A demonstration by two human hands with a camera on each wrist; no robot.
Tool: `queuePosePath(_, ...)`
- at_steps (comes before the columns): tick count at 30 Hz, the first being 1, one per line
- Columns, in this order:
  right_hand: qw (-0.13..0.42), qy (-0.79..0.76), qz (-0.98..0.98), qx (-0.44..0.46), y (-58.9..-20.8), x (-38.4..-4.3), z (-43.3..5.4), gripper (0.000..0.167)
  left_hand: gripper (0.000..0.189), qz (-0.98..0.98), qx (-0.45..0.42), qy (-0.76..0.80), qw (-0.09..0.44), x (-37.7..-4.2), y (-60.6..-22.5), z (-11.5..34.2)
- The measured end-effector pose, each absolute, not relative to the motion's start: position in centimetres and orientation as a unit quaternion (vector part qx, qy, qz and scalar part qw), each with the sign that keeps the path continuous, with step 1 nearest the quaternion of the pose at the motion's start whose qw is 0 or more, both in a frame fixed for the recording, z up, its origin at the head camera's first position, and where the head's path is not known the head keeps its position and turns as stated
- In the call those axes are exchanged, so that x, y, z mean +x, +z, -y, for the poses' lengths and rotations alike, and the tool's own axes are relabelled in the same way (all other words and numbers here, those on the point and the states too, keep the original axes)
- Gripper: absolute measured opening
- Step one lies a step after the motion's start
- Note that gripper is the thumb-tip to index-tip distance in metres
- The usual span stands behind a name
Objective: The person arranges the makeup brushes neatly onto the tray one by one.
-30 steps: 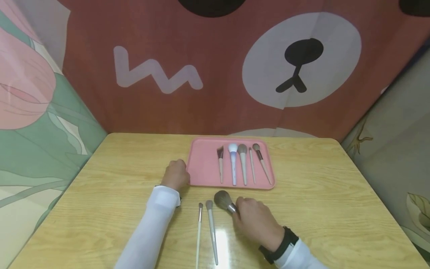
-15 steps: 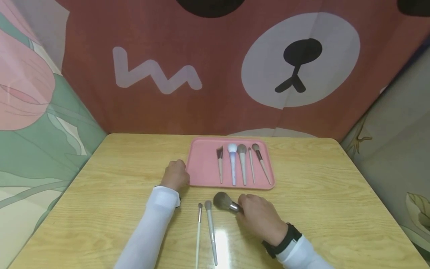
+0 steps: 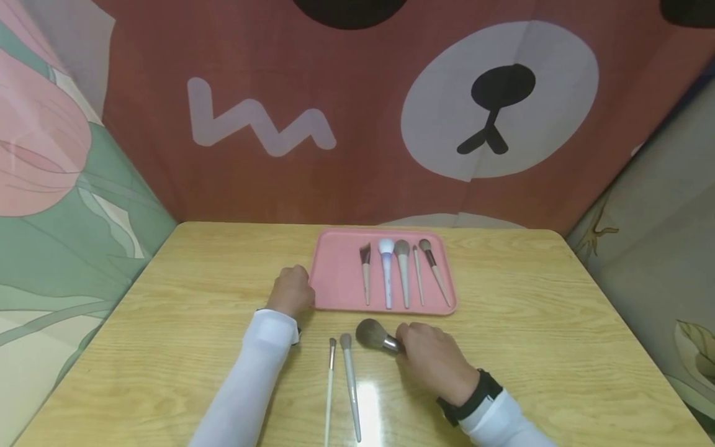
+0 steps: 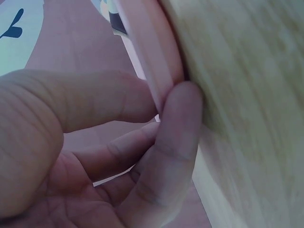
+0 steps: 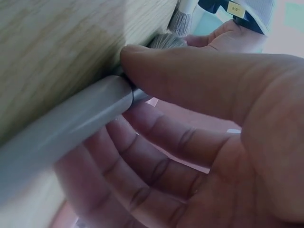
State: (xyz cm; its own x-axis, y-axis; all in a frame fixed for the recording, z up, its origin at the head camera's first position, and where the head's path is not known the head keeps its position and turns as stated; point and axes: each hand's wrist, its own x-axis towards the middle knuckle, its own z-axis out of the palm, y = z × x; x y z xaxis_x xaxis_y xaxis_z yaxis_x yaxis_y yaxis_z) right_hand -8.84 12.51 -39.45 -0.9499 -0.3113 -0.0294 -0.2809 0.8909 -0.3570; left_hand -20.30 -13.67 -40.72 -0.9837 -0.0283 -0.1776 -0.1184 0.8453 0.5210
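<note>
Seemingly for steadiness, your left hand's [image 3: 292,292] fingers pinch the pink rectangular tray [image 3: 337,273] by its rim. Your right hand [image 3: 436,361] curls its fingers round the fluffy grey-brown brush [image 3: 377,336] near its metal collar, probably sparing the bristles; a slim grey-handled brush [image 3: 352,386] lies left of them.

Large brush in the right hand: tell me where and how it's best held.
Probably pinch the large brush by its thick handle, just behind the metallic collar, coming from the right: the wide bristles point left, and the right hand holds it near there.
</note>
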Motion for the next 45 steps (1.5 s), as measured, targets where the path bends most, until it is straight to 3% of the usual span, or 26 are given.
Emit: queuePosePath(45,0.04,-0.165,-0.973,-0.154,-39.47,-8.73,-12.3,0.016,0.007,-0.953,-0.036,0.287,0.091,-20.43,-40.99,13.75)
